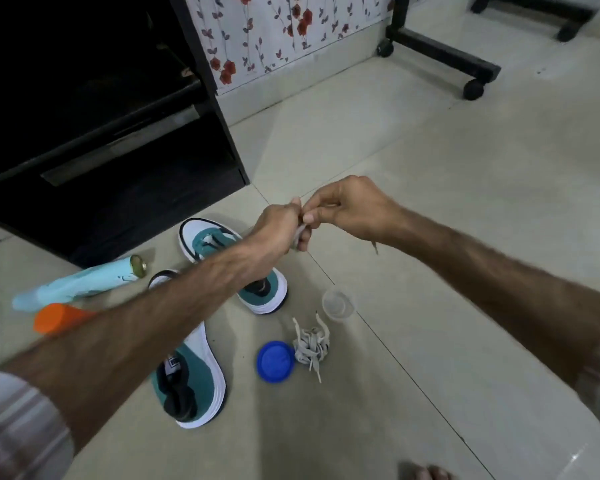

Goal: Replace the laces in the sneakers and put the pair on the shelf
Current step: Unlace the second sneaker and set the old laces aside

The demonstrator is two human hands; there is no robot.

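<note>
Two teal and white sneakers lie on the tiled floor: the far sneaker [201,239] is partly behind my left arm, the near sneaker [194,372] lies toward me. Above them my left hand [274,233] and my right hand [347,209] meet in the air and both pinch a grey lace [299,233]. One end of that lace [374,247] hangs below my right wrist. A bundle of grey laces [311,344] sits on the floor to the right of the near sneaker.
A blue lid [275,361] and a clear plastic cup [338,304] lie beside the bundle. A light blue can [80,284] and an orange-capped can [54,317] lie at the left. A black shelf unit [94,126] stands behind; a black wheeled stand [440,53] is at the back right.
</note>
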